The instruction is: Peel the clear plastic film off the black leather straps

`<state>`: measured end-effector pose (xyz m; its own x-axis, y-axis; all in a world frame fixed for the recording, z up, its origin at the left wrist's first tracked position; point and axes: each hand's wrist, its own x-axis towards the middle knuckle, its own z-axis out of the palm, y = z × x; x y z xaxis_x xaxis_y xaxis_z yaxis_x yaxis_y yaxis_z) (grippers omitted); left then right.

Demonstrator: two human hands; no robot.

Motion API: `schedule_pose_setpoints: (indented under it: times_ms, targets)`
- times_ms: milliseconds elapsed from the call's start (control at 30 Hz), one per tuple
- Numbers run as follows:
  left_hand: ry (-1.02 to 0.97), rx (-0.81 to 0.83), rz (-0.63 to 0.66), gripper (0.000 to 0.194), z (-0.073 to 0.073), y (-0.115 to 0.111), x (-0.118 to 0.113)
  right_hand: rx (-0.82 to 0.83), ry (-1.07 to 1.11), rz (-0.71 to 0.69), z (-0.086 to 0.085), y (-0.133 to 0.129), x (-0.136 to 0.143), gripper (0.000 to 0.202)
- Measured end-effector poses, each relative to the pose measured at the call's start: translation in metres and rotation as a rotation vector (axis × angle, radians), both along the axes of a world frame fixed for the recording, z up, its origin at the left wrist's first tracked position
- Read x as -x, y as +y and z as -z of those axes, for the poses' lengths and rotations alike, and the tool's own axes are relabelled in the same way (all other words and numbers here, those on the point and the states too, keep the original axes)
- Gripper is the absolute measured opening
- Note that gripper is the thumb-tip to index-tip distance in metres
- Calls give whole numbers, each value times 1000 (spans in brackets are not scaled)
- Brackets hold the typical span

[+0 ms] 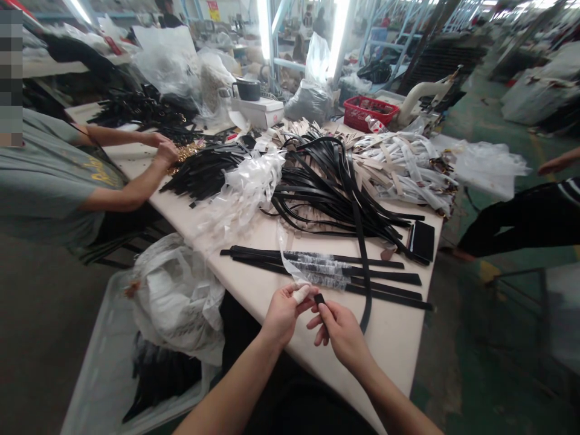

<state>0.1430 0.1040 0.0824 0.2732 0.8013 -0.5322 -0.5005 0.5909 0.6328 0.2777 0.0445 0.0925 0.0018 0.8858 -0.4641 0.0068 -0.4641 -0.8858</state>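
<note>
My left hand [284, 314], with a white wrap on one finger, pinches the lower end of a clear plastic strip [286, 260]. Beside it, the thumb and fingers of my right hand [342, 332] close on the short black end of a strap [319, 298]. A long black strap [362, 266] curves down from the pile and passes behind my right hand; whether it is the same piece, I cannot tell. Just beyond my hands lie several flat black straps [385, 277], with crinkled clear plastic [324, 270] around their middle.
Black straps [317, 187], white straps [408, 157] and clear wrappers [254, 175] cover the table [403, 362]. A black box-like item [421, 241] sits near the right edge. Behind stands a red basket [369, 113]. A co-worker [54, 181] handles gold-coloured pieces at left; a plastic bin [90, 362] is below.
</note>
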Motion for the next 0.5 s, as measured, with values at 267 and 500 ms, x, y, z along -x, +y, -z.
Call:
schedule_pose_setpoints:
  times_ms: [267,500]
  targets:
    - [-25,1,20,25,2,-3,1,-13,-3,-31,-3,-1,2,44]
    - [43,-30,-1,29,4,-3,1,-20,-5,-4,-9,-1,1,45]
